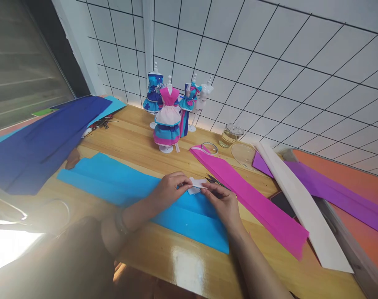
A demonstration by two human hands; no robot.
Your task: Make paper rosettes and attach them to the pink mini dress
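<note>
Between my two hands is a small piece of white paper, pinched at its left end by my left hand and at its right end by my right hand. Both hands are closed at the fingertips. Another bit of white lies just under it. Below them a wide strip of bright blue crepe paper is spread over the wooden table. Dark-bladed scissors lie right behind my right hand, their handles partly hidden by it.
Dressed miniature mannequins stand at the back. Right of them are a tape roll, a clear cup, a pink strip, a white strip and a purple strip. Dark blue sheets lie left.
</note>
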